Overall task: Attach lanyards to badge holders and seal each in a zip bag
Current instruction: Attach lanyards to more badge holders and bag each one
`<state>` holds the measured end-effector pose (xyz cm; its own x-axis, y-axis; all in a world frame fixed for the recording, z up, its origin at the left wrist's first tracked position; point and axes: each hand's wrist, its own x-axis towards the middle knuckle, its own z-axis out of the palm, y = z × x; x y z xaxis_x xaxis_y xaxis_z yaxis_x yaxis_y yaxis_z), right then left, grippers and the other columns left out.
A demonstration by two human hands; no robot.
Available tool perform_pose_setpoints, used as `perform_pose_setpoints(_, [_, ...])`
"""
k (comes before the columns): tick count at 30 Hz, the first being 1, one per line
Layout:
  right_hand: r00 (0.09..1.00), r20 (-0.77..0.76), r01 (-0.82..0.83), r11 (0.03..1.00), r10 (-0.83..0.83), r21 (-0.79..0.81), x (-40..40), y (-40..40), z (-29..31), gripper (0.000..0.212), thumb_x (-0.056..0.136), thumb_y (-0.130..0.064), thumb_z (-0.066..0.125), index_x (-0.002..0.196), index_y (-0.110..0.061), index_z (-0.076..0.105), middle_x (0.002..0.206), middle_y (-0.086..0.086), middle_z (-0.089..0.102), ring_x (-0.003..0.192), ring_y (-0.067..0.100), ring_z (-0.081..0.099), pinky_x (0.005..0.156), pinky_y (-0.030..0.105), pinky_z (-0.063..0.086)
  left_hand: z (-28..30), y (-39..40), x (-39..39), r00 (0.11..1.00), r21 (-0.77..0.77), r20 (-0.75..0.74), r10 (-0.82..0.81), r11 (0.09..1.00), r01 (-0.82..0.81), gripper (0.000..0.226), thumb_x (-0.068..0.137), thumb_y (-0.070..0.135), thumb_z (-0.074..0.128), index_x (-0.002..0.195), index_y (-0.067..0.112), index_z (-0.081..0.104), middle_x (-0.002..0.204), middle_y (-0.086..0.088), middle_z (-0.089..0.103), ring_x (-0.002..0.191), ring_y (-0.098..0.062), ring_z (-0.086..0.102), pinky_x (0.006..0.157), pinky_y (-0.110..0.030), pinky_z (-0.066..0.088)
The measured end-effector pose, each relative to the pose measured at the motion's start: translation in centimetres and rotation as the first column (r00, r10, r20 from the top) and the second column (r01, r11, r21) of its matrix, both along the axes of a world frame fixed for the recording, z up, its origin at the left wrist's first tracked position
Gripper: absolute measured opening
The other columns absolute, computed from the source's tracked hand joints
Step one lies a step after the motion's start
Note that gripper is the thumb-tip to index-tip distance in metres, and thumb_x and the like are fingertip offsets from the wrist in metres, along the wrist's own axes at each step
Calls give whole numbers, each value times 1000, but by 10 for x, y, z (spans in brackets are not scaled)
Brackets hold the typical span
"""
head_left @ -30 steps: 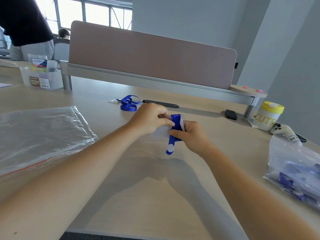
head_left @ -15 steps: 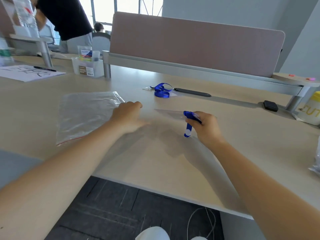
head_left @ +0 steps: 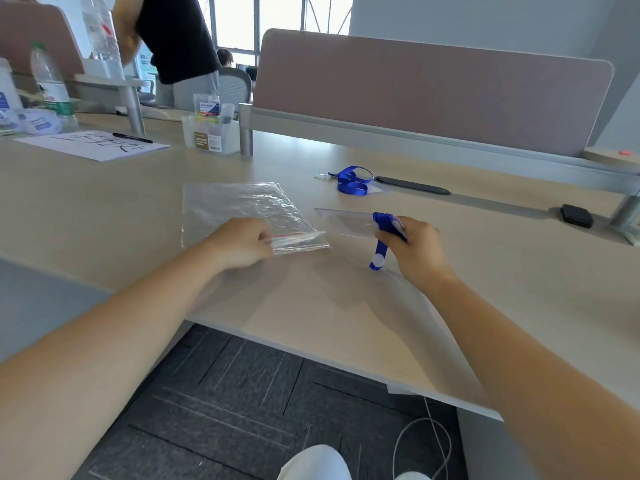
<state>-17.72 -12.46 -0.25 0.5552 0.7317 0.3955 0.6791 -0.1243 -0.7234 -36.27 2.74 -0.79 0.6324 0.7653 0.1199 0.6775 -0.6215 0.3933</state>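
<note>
Badge holder (head_left: 346, 221), clear, held just above the desk (head_left: 346, 306) in the right hand (head_left: 414, 249), fingers pinching it together with a folded blue lanyard (head_left: 382, 237). Left hand (head_left: 242, 244) rests on the zip bag (head_left: 239, 209), fingers pressed together at its red-lined opening edge. Bag lies flat. A second blue lanyard (head_left: 351, 180) lies farther back.
</note>
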Motion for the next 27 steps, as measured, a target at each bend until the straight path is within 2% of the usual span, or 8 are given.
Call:
perform_pose_setpoints(2, [1000, -14, 10, 1000, -10, 8, 1, -2, 1, 26, 88, -11, 51, 67, 3, 54, 54, -2, 44, 61, 19, 32, 60, 31, 28, 0, 1, 0, 998, 80, 55, -25, 997, 20, 19, 87, 15, 53, 100, 5, 62, 107, -13, 63, 104, -29, 55, 72, -26, 32])
perform_pose_setpoints(5, [999, -18, 33, 998, -32, 62, 4, -6, 3, 31, 89, -11, 50, 58, -7, 48, 51, -5, 40, 50, 10, 30, 48, 19, 24, 1, -2, 6, 978, 140, 207, -31, 990, 2, 20, 90, 24, 53, 101, 12, 65, 103, -9, 67, 99, -28, 58, 76, -29, 38])
perform_pose_setpoints(8, [995, -65, 90, 984, -80, 157, 11, -15, 9, 25, 89, -11, 50, 69, 2, 55, 48, -7, 39, 39, 6, 30, 41, 16, 23, 4, -10, 24, 952, 178, 297, -67, 984, 14, 19, 90, 25, 51, 100, 18, 65, 97, -8, 68, 94, -30, 59, 78, -32, 43])
perform_pose_setpoints(10, [989, -86, 133, 972, -118, 194, 18, -26, 13, 26, 89, -11, 49, 68, 2, 56, 41, -8, 41, 38, 5, 31, 40, 14, 24, 7, -20, 42, 946, 195, 301, -118, 979, 60, 19, 91, 24, 50, 103, 20, 65, 100, -6, 68, 97, -29, 59, 81, -34, 45])
perform_pose_setpoints(15, [967, -130, 246, 937, -219, 247, 42, -64, 21, 42, 89, -9, 48, 50, -19, 38, 31, -14, 42, 36, 5, 30, 38, 13, 24, 9, -52, 96, 939, 214, 212, -270, 951, 224, 22, 93, 22, 47, 108, 21, 63, 108, -1, 67, 105, -26, 58, 86, -32, 44])
perform_pose_setpoints(21, [946, -156, 314, 928, -286, 199, 65, -107, 11, 42, 88, -9, 48, 49, -17, 35, 33, -10, 42, 38, 8, 26, 43, 16, 18, -7, -92, 149, 932, 113, 89, -352, 933, 341, 26, 89, 21, 53, 115, 22, 59, 118, -3, 63, 112, -26, 54, 90, -32, 43])
perform_pose_setpoints(24, [938, -157, 335, 927, -310, 169, 71, -119, 6, 42, 88, -9, 48, 49, -16, 34, 31, -14, 41, 39, 8, 25, 41, 16, 20, -12, -105, 165, 902, -60, 154, -404, 907, 416, 47, 79, 21, 68, 124, 16, 53, 129, -5, 57, 117, -23, 52, 97, -27, 39])
perform_pose_setpoints(27, [930, -167, 353, 921, -327, 166, 76, -126, 3, 42, 88, -7, 48, 50, -15, 33, 31, -14, 41, 36, 7, 27, 39, 15, 21, -9, -108, 168, 872, -68, 253, -420, 891, 449, 53, 78, 20, 69, 127, 14, 50, 136, -3, 50, 125, -20, 46, 95, -19, 31])
